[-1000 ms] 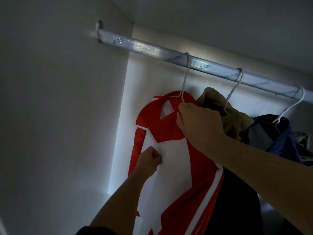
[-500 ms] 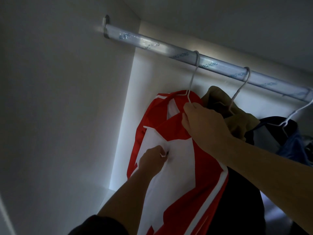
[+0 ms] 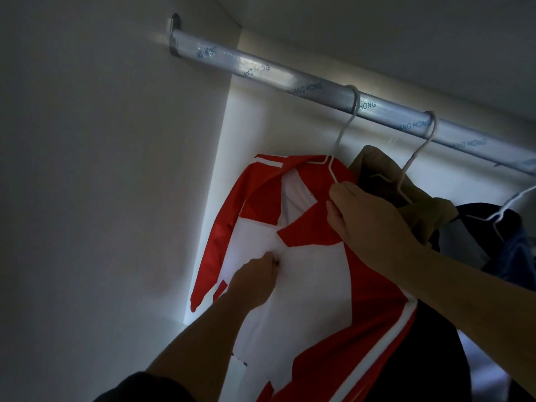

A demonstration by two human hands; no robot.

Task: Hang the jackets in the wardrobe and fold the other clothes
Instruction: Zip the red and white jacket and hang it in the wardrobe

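A red and white jacket [image 3: 313,291] hangs on a white wire hanger [image 3: 345,132] hooked over the silver wardrobe rail [image 3: 261,68]. My left hand [image 3: 255,281] pinches the jacket's front at the zip line, mid-chest. My right hand [image 3: 368,221] grips the jacket's right shoulder and collar near the hanger's neck. The lower part of the jacket runs out of view at the bottom.
To the right on the same rail hang an olive-brown garment [image 3: 412,204] and a dark blue one [image 3: 510,248], each on a white hanger. The wardrobe's white side wall [image 3: 116,198] stands close on the left, the back panel [image 3: 275,132] behind.
The jacket's front has been drawn closer together at the zip, with my left hand staying on it. My right hand keeps its hold at the shoulder. The view shifted slightly.
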